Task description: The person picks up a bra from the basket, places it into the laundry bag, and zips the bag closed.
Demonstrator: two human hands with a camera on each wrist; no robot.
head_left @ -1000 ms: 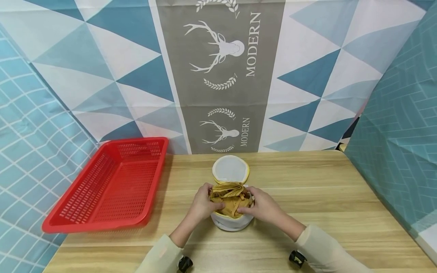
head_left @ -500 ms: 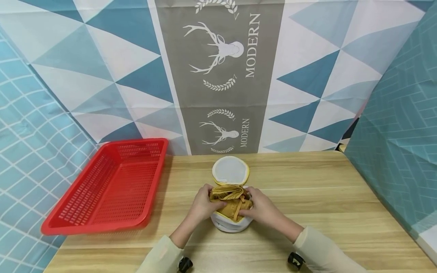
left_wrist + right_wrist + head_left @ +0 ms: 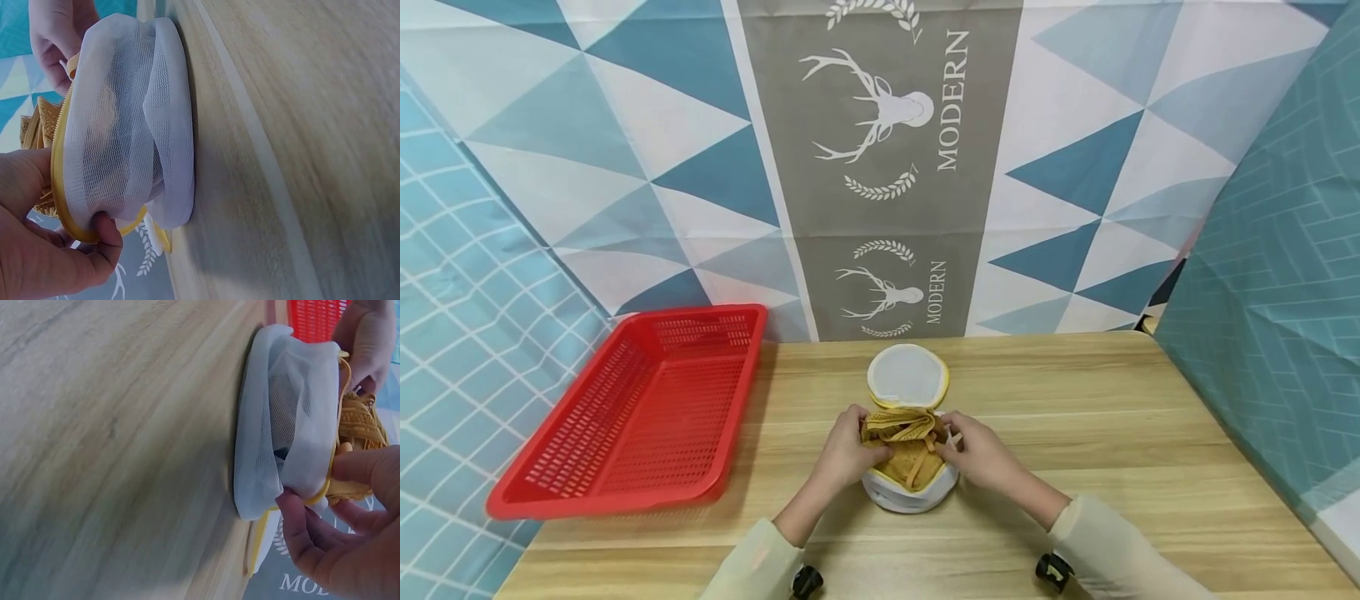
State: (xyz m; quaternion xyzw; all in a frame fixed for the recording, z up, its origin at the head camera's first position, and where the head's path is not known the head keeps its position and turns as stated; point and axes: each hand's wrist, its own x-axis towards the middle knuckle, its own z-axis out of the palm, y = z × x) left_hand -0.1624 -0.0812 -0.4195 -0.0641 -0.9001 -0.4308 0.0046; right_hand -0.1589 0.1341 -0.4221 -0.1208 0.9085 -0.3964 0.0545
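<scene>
A round white mesh laundry bag (image 3: pixel 904 497) with a yellow zipper edge (image 3: pixel 58 164) stands on the table, its lid (image 3: pixel 908 375) folded back behind it. Stuffed in its mouth is a mustard-yellow lacy garment (image 3: pixel 904 463) with a thin strap, apparently a bra; folded lace bulges above the rim. My left hand (image 3: pixel 844 450) grips the rim on the left, a fingertip against the outer mesh and the thumb over the garment. On the right side, my right hand (image 3: pixel 981 452) pinches the rim beside the strap. Some fingertips are hidden by the bag and garment.
A red perforated plastic basket (image 3: pixel 658 425) sits at the left of the wooden table (image 3: pixel 1075 408). Patterned cloth (image 3: pixel 880 192) hangs behind, and blue-green sheets (image 3: pixel 1285 275) flank the sides. Black bands (image 3: pixel 1052 570) are at the sleeves.
My right thumb has moved off the garment's front towards the right rim, where more white mesh now shows. The left hand keeps its grip; the bag barely moves.
</scene>
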